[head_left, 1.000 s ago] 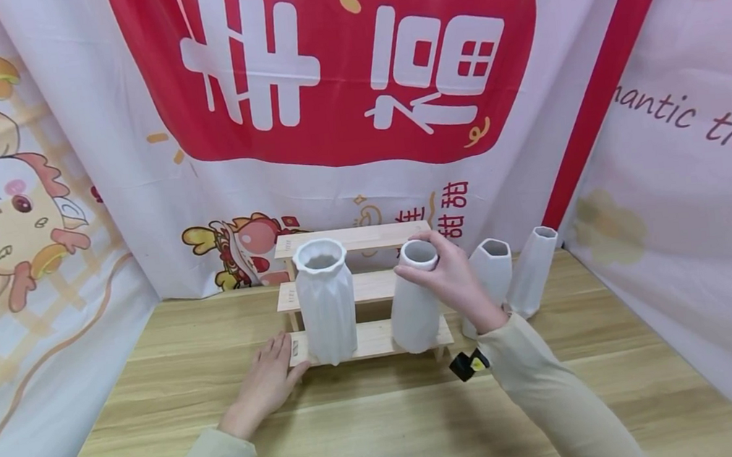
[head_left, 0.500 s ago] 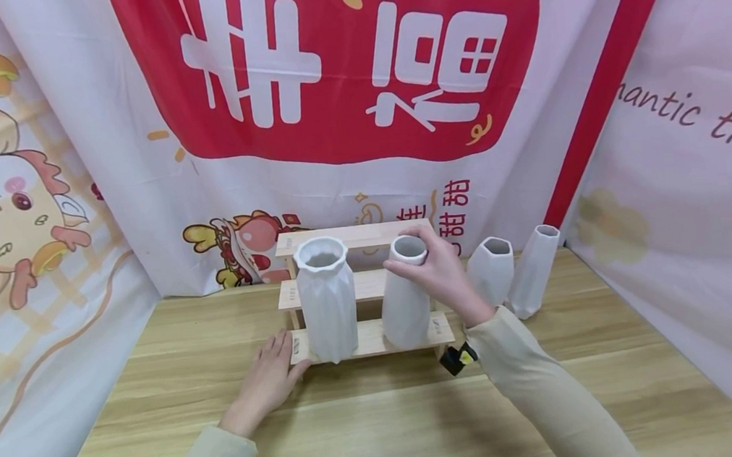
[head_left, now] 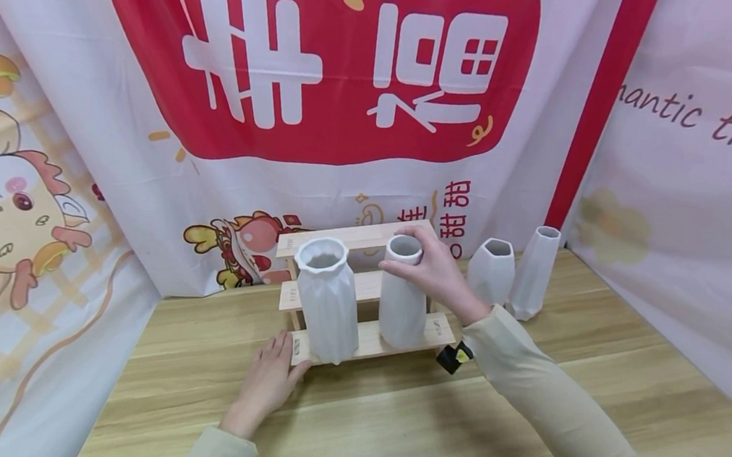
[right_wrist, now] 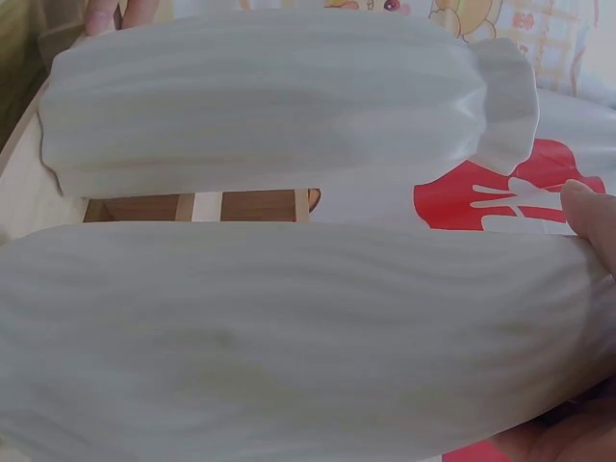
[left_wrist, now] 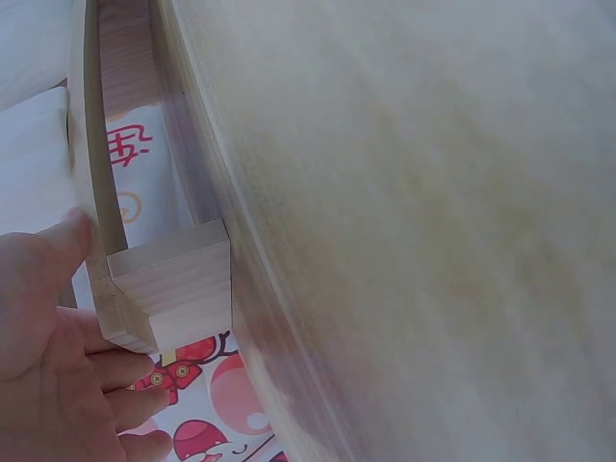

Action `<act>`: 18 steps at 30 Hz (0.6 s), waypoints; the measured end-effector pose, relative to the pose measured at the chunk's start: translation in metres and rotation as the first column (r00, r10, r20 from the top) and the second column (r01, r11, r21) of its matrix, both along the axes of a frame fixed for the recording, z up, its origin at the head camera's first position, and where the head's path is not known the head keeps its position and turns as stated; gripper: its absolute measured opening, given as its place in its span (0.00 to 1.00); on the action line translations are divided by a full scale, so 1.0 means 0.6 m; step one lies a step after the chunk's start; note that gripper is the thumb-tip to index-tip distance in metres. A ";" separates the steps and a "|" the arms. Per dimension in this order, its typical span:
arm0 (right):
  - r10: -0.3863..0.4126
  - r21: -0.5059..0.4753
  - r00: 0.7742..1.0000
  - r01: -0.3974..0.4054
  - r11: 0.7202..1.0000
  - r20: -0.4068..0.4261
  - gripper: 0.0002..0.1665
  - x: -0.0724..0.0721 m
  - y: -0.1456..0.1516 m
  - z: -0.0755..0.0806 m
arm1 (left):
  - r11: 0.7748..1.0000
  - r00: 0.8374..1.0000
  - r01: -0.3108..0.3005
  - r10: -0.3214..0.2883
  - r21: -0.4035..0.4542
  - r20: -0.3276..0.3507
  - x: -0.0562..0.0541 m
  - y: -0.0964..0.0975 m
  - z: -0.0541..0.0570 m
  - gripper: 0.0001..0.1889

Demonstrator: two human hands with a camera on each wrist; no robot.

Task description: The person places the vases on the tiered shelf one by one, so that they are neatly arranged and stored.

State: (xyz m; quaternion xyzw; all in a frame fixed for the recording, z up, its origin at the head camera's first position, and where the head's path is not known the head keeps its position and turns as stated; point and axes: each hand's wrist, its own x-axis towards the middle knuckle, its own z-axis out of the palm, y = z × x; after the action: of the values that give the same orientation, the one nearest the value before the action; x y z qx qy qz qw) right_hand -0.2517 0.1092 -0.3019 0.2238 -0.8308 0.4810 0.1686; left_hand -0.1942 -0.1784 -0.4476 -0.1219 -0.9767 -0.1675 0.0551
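A three-step wooden stand (head_left: 369,341) is on the table. On its lowest step stands a white fluted vase (head_left: 330,311) with a wavy rim. My right hand (head_left: 438,269) grips a smooth-looking white vase (head_left: 402,312) near its round mouth, fingers behind and thumb in front. That vase is upright at the lowest step's right part; whether its base touches the wood I cannot tell. In the right wrist view its side (right_wrist: 289,337) has faint wavy ridges. My left hand (head_left: 265,382) holds the left end of the lowest step, thumb (left_wrist: 72,241) against the board and fingers at its corner.
To the right of the stand are two more white vases: a wide one with an angular mouth (head_left: 491,275) and a slim faceted one (head_left: 533,275). A printed cloth backdrop (head_left: 349,179) hangs close behind the stand. Wooden tabletop (head_left: 371,431) extends in front.
My right hand has moved the smooth-looking vase left and slightly back over the lowest step, nearer the fluted vase. The left hand stays on the stand's left end.
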 end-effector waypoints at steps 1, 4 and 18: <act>-0.002 0.006 1.000 0.002 1.000 0.003 0.29 -0.001 0.000 0.000 | 1.000 1.000 0.000 0.000 0.001 -0.002 0.000 0.000 0.000 0.36; -0.012 0.034 1.000 0.012 0.999 0.010 0.30 -0.001 0.001 0.000 | 1.000 1.000 0.002 -0.002 -0.003 -0.006 0.002 0.001 0.001 0.36; -0.036 0.142 0.997 0.025 0.989 0.075 0.35 -0.002 0.007 0.010 | 1.000 1.000 -0.004 0.004 0.003 0.007 0.000 0.000 0.000 0.36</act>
State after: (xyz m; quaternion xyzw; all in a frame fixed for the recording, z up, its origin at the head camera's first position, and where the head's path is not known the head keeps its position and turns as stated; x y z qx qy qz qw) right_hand -0.2527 0.1131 -0.2960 0.2039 -0.8719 0.4265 0.1275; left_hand -0.1945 -0.1782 -0.4474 -0.1193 -0.9769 -0.1695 0.0523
